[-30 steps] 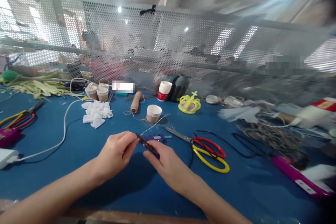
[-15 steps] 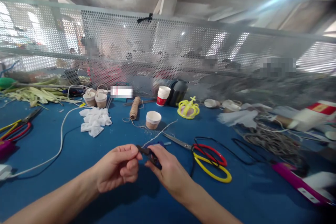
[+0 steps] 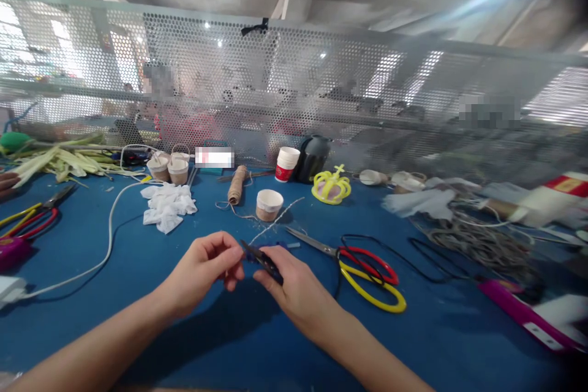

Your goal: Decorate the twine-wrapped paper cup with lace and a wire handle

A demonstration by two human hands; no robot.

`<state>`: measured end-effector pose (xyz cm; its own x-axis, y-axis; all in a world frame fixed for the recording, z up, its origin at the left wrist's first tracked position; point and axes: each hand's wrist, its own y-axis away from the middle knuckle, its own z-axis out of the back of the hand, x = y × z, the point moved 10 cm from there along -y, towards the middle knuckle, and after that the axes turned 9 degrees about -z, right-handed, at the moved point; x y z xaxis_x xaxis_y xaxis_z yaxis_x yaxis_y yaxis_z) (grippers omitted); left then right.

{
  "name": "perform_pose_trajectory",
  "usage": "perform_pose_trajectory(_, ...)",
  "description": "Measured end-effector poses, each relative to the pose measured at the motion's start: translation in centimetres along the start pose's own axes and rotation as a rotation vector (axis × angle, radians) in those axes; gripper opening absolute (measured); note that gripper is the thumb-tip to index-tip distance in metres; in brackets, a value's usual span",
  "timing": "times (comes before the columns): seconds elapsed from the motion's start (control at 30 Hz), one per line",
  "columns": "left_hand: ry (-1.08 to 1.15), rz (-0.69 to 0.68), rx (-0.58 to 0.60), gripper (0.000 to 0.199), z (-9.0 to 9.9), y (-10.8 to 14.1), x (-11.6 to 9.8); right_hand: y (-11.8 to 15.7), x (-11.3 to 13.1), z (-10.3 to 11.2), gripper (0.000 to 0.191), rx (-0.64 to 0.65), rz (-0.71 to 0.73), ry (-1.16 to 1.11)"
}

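Note:
My right hand (image 3: 298,282) is closed around a pair of small dark pliers (image 3: 264,260), whose jaws point left toward my left fingertips. A thin whitish twisted wire (image 3: 278,220) slants up and right from near the jaws. My left hand (image 3: 214,266) has thumb and forefinger pinched by the jaw tips; what lies between them is too small to make out. Just beyond the wire stands a small paper-wrapped cup (image 3: 269,204) with a white rim. Scissors (image 3: 362,266) with red and yellow handles lie right of my right hand, a black cord across them.
A twine roll (image 3: 237,185), stacked paper cups (image 3: 287,164), a yellow crown-shaped piece (image 3: 331,185) and white cloth (image 3: 169,205) stand or lie farther back. A purple power strip (image 3: 523,315) and tangled grey cord (image 3: 478,245) are at right. Perforated metal panels (image 3: 206,86) bound the table's back.
The pliers have turned, and their jaws look parted now. My left hand has moved slightly up, its fingers shifted. A person's hand has appeared at the far left edge.

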<state>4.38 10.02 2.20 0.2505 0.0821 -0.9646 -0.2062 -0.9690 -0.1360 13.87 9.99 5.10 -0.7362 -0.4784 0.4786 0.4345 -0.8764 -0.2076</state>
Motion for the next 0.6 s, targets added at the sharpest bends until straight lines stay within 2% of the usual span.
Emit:
perform_pose_trajectory(0.07,0.065,0.032,0.017,0.025,-0.2,0.0,0.4,0.0,-0.2,0.0,0.031,-0.006,-0.015,0.022)
perform_pose_trajectory(0.13,-0.013,-0.013,-0.013,0.023,0.2,-0.1,0.1,0.0,-0.2,-0.1,0.031,0.000,-0.017,0.007)
perform_pose_trajectory(0.23,-0.374,-0.203,-0.081,0.019,1.1,0.1,-1.9,0.0,-0.3,0.0,0.031,0.023,-0.025,-0.037)
perform_pose_trajectory(0.37,-0.826,-0.478,-0.102,0.015,0.4,1.0,-4.6,0.0,-0.3,-0.1,0.033,0.058,-0.053,-0.054)
perform_pose_trajectory(0.47,-1.003,-0.617,-0.112,0.013,-0.4,1.5,-5.6,0.0,-0.2,-0.2,0.035,0.073,-0.072,-0.057)
perform_pose_trajectory(0.6,-1.050,-0.736,-0.132,0.012,-1.0,2.1,-6.3,0.1,-0.1,-0.6,0.035,0.103,-0.083,-0.077)
